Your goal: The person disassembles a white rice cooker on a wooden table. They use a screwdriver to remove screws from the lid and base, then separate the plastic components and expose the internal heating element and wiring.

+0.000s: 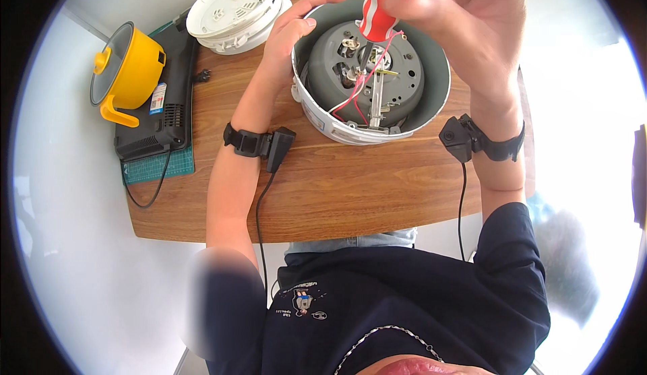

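My right hand (465, 35) is closed on a screwdriver (379, 21) with a red, white and dark blue star-patterned handle. Its shaft points down into an upturned rice cooker body (323, 120), with the tip close to a metal terminal near the middle; whether it touches a screw I cannot tell. Inside sits a grey round metal base (404, 92) with holes, pink and white wires (352, 99) and a metal lever bar (378, 99). At the left side of the cooker body, my left hand (283, 41) grips the rim, thumb and fingers along its edge.
White round plastic parts (232, 11) are stacked at the back left. A yellow pot (135, 65) with a lid stands on a black flat appliance (145, 136), over a green cutting mat (178, 163). Cables hang from the black wrist devices (280, 147) on my arms across the wooden table (350, 200).
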The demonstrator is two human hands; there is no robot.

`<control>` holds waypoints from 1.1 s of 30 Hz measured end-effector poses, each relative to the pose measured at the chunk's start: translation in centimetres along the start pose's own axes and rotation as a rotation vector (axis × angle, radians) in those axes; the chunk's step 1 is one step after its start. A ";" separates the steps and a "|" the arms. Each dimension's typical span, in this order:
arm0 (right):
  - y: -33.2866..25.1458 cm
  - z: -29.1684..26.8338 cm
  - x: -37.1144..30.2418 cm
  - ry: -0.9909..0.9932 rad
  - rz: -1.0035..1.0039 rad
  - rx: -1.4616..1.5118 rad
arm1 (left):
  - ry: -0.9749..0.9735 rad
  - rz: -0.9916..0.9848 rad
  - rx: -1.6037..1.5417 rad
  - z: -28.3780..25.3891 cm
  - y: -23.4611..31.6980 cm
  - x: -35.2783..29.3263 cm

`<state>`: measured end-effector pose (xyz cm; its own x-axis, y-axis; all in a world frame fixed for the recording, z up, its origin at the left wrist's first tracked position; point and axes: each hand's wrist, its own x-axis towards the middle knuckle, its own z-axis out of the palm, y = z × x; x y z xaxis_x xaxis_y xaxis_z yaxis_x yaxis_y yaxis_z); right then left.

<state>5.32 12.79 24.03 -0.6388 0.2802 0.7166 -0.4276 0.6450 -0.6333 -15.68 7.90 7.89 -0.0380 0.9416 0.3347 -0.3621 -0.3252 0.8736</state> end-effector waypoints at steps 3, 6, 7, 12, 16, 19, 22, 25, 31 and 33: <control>-0.3 0.0 0.0 0.023 -0.020 0.097 | -0.018 0.010 -0.001 0.0 -0.5 0.5; -0.8 3.8 0.0 0.276 0.055 0.062 | -0.008 0.013 0.020 -0.7 -0.4 -0.2; -0.5 3.5 0.0 0.254 0.043 0.036 | -0.008 0.015 0.020 -0.7 -0.4 -0.2; 1.1 -0.2 -0.1 0.056 -0.099 0.016 | -0.028 0.004 -0.014 -0.1 -0.8 0.5; 1.0 1.5 -0.4 0.070 -0.057 0.294 | -0.001 0.004 0.045 -0.6 -0.5 -0.1; -1.4 2.1 -0.2 0.141 0.159 0.351 | -0.008 0.018 0.038 -0.7 -0.5 -0.1; 0.4 0.6 -0.4 0.000 -0.019 0.104 | -0.028 0.046 0.026 -0.4 -0.6 0.3; 2.2 -1.7 0.3 -0.139 -0.133 0.195 | -0.007 0.024 0.045 0.0 -0.3 0.2; 0.2 0.9 -0.6 0.168 0.070 0.256 | -0.002 0.020 0.058 -0.5 -0.5 0.0; 1.9 1.6 -0.7 0.207 -0.053 0.191 | -0.004 0.013 0.035 -0.6 -0.6 0.0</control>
<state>3.93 12.72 21.92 -0.4767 0.4012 0.7822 -0.5825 0.5222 -0.6229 -16.02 8.10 7.18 -0.0388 0.9369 0.3475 -0.3291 -0.3404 0.8808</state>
